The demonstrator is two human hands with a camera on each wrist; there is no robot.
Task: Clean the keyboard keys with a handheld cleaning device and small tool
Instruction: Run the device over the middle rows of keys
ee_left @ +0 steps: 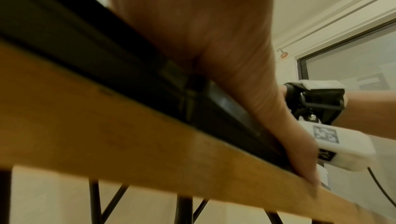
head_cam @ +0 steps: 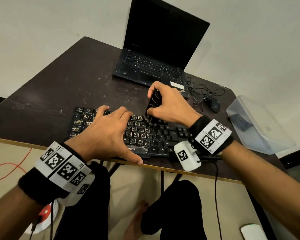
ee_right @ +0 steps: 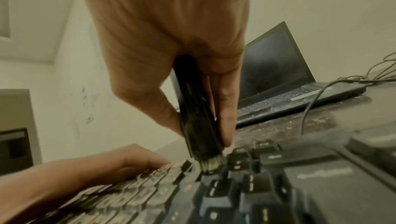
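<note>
A black keyboard (head_cam: 145, 135) lies at the front edge of the dark table (head_cam: 42, 101). My left hand (head_cam: 118, 134) rests spread over its left half, fingers flat on the keys and the thumb (ee_left: 268, 109) along the keyboard's front rim (ee_left: 128, 75). My right hand (head_cam: 163, 104) grips a black handheld cleaning device (head_cam: 153, 104) upright. Its brush end (head_cam: 151, 121) touches the upper key rows near the middle. In the right wrist view the bristles (ee_right: 211, 163) press between the keycaps (ee_right: 246, 193), with thumb and fingers clamping the device body (ee_right: 197, 109).
An open black laptop (head_cam: 159, 54) stands behind the keyboard. A wired mouse (head_cam: 215, 104) with its tangled cable lies at the back right. A clear plastic box (head_cam: 260, 125) sits at the table's right edge. The wooden table lip (ee_left: 107, 134) runs just below the keyboard.
</note>
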